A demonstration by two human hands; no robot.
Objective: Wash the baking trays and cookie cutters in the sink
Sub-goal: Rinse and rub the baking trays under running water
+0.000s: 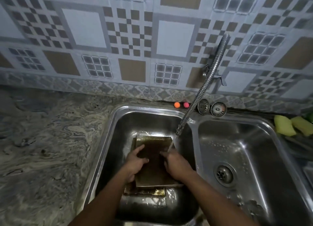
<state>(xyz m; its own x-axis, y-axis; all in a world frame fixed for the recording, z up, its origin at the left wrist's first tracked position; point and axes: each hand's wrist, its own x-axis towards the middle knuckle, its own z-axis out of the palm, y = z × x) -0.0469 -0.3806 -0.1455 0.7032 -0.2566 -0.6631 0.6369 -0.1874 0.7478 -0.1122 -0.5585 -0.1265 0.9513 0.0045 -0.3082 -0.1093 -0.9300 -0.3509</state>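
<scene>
1. While a thin stream of water is running from the ribbed flexible metal tap hose (203, 90) onto the right hand (176, 163), both hands are working in the left basin of the double stainless steel sink (128, 108).
2. The dark golden-brown rectangular baking tray (152, 169) is lying in that basin, sitting on top of a second golden tray (145, 191) whose near edge is showing beneath it.
3. The left hand (135, 163) is gripping the upper tray's left edge, with thumb and forefinger spread across its top face.
4. The right hand is lying over the tray's right side, one finger pointing left across it; whether it is clasping the edge or only pressing down cannot be told.
5. A small orange ball (177, 105) and a small pink ball (186, 104) are sitting at the sink's far rim, with two round metal strainers (203, 106) just right of the hose.
6. Yellow sponges (284, 125) are lying at the far right, and the marbled stone bench (50, 141) is stretching away to the left.
</scene>
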